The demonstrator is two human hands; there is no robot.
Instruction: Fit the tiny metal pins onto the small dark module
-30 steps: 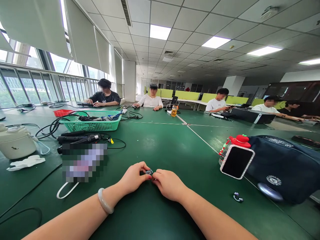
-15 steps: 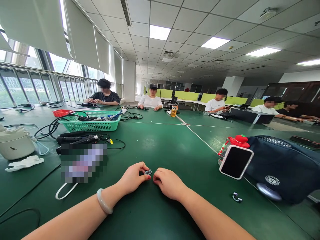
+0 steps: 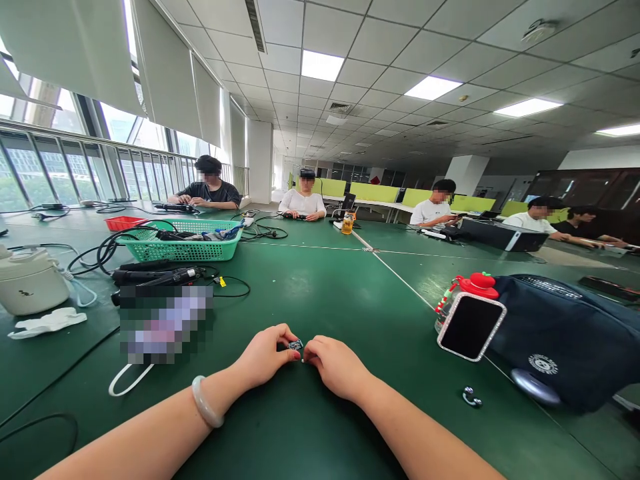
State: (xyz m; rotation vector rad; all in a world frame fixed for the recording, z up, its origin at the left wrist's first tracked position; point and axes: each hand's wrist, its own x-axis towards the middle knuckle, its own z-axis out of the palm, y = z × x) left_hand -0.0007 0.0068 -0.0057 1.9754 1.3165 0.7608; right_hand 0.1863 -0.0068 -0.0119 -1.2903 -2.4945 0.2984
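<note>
Near the front middle of the green table (image 3: 320,293), my left hand (image 3: 267,357) pinches a small dark piece with light markings (image 3: 295,345) between thumb and fingers. My right hand (image 3: 335,367) is close beside it on the right, fingers curled together. A tiny pale tip (image 3: 303,361) shows at the right fingertips; what it belongs to is hidden. A narrow gap separates the two hands. A pale bangle (image 3: 206,402) circles my left wrist.
To the left are a green basket (image 3: 183,248), black devices with cables (image 3: 155,275) and a beige container (image 3: 30,283). On the right stand a phone (image 3: 471,327), a red-lidded bottle (image 3: 483,285) and a dark blue bag (image 3: 565,333). Several people sit further back.
The right fingertips have shifted slightly left, closer to the small dark piece, and a tiny pale tip now shows at them. My left hand keeps its grip.
</note>
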